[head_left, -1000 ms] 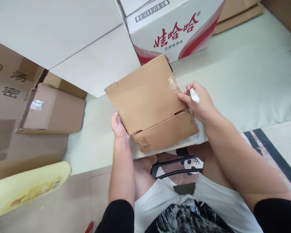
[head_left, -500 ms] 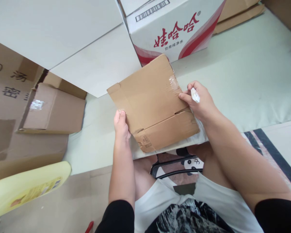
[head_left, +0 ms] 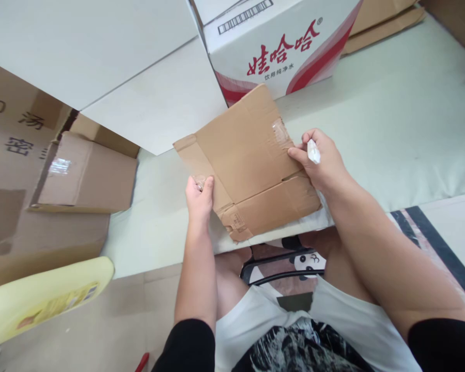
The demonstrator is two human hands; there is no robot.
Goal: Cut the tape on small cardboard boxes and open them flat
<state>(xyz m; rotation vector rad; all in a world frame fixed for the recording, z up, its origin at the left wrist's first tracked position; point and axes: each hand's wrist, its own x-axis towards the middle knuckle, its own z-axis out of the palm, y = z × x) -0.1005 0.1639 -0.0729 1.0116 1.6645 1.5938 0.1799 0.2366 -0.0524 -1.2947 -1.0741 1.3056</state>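
A flattened brown cardboard box (head_left: 244,155) is held tilted over the pale green cloth, with fold lines and a strip of clear tape (head_left: 280,132) near its right edge. My left hand (head_left: 200,199) grips its left edge, thumb on top; a bit of crumpled clear plastic shows by the fingers. At the right edge, my right hand (head_left: 322,157) pinches the cardboard between thumb and fingers. A small whitish, crumpled piece (head_left: 313,152) sticks out of that same hand; its kind is unclear. Something whitish lies under the cardboard's lower right corner, mostly hidden.
Behind stands a white and red water carton (head_left: 279,57) beside a large white panel (head_left: 151,98). Brown boxes (head_left: 108,178) stack at left, above a yellow plastic object (head_left: 50,297). Pale green cloth (head_left: 395,124) covers the surface. A red item (head_left: 142,362) lies on the floor.
The cardboard's left side has bent up along a fold line, and my left hand has moved slightly right with it. My right hand has barely shifted.
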